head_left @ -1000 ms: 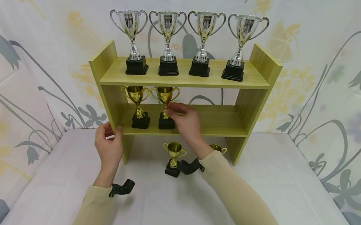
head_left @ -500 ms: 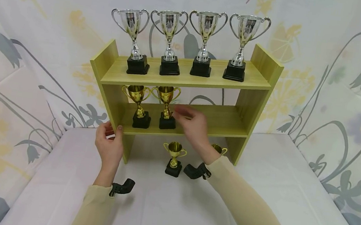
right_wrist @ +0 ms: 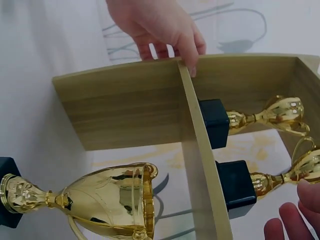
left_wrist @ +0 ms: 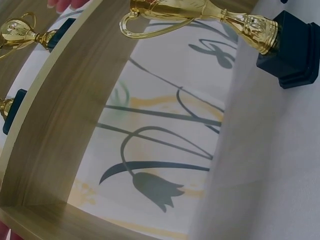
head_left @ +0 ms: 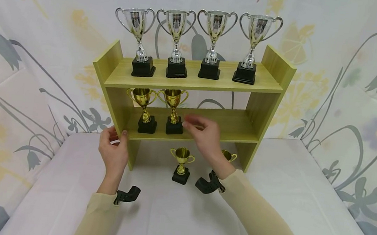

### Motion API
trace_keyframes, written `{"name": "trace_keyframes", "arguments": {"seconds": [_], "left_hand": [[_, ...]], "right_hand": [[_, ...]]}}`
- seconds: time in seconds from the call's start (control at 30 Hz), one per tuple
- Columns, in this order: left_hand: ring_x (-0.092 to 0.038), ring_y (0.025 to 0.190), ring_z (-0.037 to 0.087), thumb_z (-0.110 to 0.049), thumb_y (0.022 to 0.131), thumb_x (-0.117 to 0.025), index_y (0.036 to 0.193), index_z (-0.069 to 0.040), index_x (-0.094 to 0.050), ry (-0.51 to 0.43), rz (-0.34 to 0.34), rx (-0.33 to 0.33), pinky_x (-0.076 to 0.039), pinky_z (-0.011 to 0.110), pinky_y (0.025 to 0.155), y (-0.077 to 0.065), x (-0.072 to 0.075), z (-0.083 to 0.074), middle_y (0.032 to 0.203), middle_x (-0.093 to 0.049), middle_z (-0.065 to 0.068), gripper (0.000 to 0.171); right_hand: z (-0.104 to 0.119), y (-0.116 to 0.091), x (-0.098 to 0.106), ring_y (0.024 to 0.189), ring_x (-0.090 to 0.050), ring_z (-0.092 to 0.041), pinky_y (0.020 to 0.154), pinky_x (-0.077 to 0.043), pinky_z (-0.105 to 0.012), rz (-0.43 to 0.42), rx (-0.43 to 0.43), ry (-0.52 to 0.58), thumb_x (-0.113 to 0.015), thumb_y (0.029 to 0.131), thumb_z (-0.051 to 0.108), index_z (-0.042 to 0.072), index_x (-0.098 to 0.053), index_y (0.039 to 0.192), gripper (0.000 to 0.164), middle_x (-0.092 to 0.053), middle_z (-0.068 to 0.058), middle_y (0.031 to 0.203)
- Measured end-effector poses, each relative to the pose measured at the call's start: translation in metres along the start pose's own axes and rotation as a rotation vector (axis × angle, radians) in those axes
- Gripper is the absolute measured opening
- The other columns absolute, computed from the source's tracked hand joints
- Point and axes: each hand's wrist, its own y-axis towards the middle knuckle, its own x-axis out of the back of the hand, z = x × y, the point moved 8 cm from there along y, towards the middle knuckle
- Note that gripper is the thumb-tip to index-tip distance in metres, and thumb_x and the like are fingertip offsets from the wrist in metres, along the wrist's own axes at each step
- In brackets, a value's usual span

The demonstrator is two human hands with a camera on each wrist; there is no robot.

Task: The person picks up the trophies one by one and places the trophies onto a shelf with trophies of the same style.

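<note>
My left hand point(head_left: 113, 151) grips the left side panel of a wooden two-tier shelf point(head_left: 236, 125), its thumb on the front edge. On the lower tier stand two gold trophy cups with black bases: one on the left point(head_left: 145, 115) and another point(head_left: 173, 98) to its right. Just right of that second trophy is my right hand point(head_left: 205, 137), fingers loosely bent and holding nothing. Its fingers point(right_wrist: 295, 220) appear beside the trophy cup in the right wrist view. A third gold trophy point(head_left: 182, 155) stands on the table in front of the shelf.
Several silver trophies point(head_left: 214, 31) line the top tier. Another gold trophy point(head_left: 228, 156) stands under the shelf at the right, partly hidden by my right wrist. A white cloth point(head_left: 163, 219) covers the table, and a flower-patterned cloth point(head_left: 336, 111) hangs behind.
My right hand has let go of the second gold trophy on the lower tier and drawn back to the right. My left hand keeps its grip on the shelf's side.
</note>
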Motion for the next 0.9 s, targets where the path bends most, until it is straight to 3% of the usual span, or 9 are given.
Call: {"name": "trace_keyframes", "arguments": {"seconds": [0.4, 0.67, 0.9], "left_hand": [[-0.051, 0.083, 0.011, 0.004, 0.093, -0.062, 0.111, 0.012, -0.061, 0.001, -0.042, -0.021, -0.044, 0.020, 0.070, -0.003, 0.001, -0.023, 0.099, -0.055, 0.026, 0.020], [-0.051, 0.085, 0.008, -0.007, 0.094, -0.065, 0.113, 0.004, -0.064, -0.004, -0.025, -0.018, -0.045, 0.021, 0.070, 0.001, 0.002, -0.005, 0.100, -0.058, 0.017, 0.022], [-0.051, 0.086, 0.007, -0.010, 0.095, -0.064, 0.114, 0.004, -0.063, 0.008, -0.017, -0.005, -0.045, 0.021, 0.072, -0.002, 0.001, -0.001, 0.100, -0.056, 0.014, 0.023]], "right_hand": [[0.002, -0.014, 0.005, 0.095, -0.071, -0.024, 0.078, -0.056, -0.031, 0.005, 0.033, -0.001, -0.074, 0.091, 0.017, 0.002, -0.073, 0.114, 0.028, -0.072, -0.010, 0.112], [-0.003, -0.026, 0.008, 0.091, -0.071, -0.022, 0.079, -0.055, -0.028, 0.005, 0.044, 0.015, -0.074, 0.091, 0.016, 0.003, -0.074, 0.113, 0.025, -0.073, -0.009, 0.109], [-0.006, -0.037, 0.007, 0.091, -0.071, -0.022, 0.081, -0.055, -0.029, 0.023, 0.043, 0.021, -0.074, 0.090, 0.013, 0.004, -0.075, 0.111, 0.023, -0.073, -0.008, 0.106]]}}
